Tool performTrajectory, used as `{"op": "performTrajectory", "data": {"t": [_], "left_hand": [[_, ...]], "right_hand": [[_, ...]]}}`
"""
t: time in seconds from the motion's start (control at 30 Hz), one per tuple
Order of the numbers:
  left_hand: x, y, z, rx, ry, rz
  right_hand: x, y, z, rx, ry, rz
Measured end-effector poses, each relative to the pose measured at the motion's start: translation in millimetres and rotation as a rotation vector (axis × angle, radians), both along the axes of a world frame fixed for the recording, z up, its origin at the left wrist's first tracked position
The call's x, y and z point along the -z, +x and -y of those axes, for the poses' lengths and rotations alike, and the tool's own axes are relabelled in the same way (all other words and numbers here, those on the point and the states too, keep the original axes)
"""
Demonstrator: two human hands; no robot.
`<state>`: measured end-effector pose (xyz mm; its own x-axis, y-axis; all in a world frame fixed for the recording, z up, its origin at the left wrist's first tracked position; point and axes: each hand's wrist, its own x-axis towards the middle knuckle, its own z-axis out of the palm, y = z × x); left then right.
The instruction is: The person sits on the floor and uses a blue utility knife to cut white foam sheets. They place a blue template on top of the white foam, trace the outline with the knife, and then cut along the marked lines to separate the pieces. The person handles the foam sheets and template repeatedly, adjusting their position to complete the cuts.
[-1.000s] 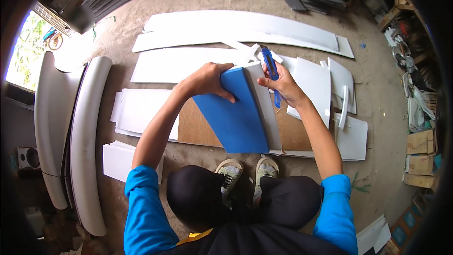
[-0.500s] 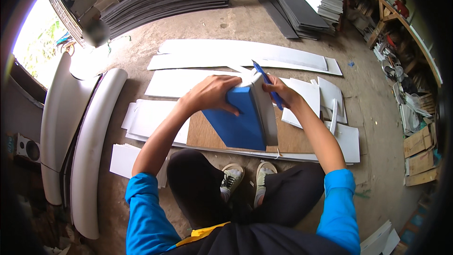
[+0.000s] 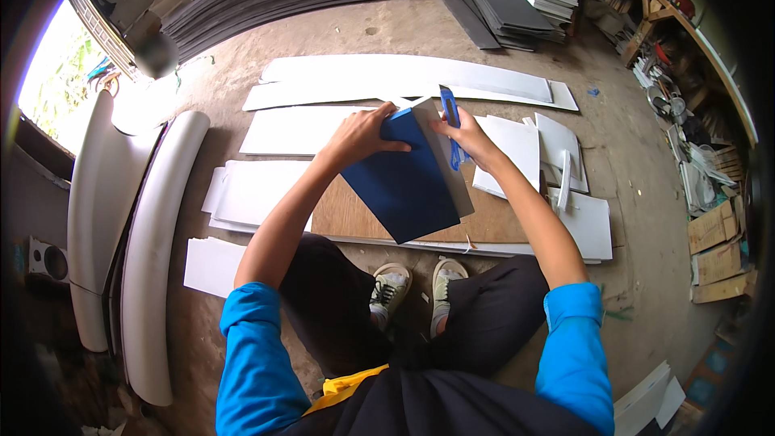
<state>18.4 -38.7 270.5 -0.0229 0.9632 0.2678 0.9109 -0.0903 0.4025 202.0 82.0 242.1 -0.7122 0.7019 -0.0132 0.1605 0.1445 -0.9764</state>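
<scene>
My left hand (image 3: 362, 137) grips the upper left edge of a blue-faced board (image 3: 404, 182), thumb on the blue face and fingers over the top. The board is tilted up above the work surface, and a pale grey-white layer (image 3: 449, 163) shows along its right side. My right hand (image 3: 472, 139) is closed on a blue box cutter (image 3: 450, 125), held upright just right of the board, with fingertips at its pale edge. Whether the blade is out I cannot make out. Beneath lies a brown wooden board (image 3: 347, 214) on white sheets.
Long white foam-like sheets (image 3: 404, 73) lie on the floor ahead, and more white pieces (image 3: 506, 153) are at the right. Two rolled white sheets (image 3: 157, 274) stand at the left. Stacks of dark sheets (image 3: 282, 0) are at the back; cardboard pieces (image 3: 714, 254) lie at the far right.
The blue-faced board has turned so its blue face shows more broadly and its lower end sits further left. The box cutter now stands more upright beside it.
</scene>
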Motion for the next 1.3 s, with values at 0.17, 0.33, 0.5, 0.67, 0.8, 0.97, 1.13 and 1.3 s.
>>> {"op": "performTrajectory", "data": {"t": [0.17,0.33,0.5,0.67,0.8,0.97,1.13,1.3], "left_hand": [[15.9,-1.7,3.3,-0.021,0.109,0.069],[22.0,1.4,-3.4,-0.037,0.176,0.234],[43.5,-6.6,-14.3,-0.096,0.357,0.097],[96.0,-85.6,2.1,-0.536,0.138,0.669],[134.2,-110.4,23.3,-0.886,-0.039,0.844],[141.6,-116.9,28.5,-1.091,-0.247,0.614],[84.5,-84.4,5.9,-0.794,0.352,0.251],[22.3,-14.1,-8.1,-0.347,0.521,0.026]], "right_hand": [[8.3,9.3,7.5,0.041,0.142,-0.054],[0.4,5.9,10.9,0.142,0.182,-0.152],[18.5,11.7,-8.5,0.326,0.305,-0.11],[0.6,33.3,-37.1,0.671,0.471,-0.222],[-9.1,50.4,-61.7,0.86,0.548,-0.284],[-1.2,43.7,-60.5,0.856,0.364,-0.346],[6.6,28.3,-47.3,0.595,0.069,-0.507],[15.7,11.7,-14.3,0.348,-0.061,-0.371]]}}
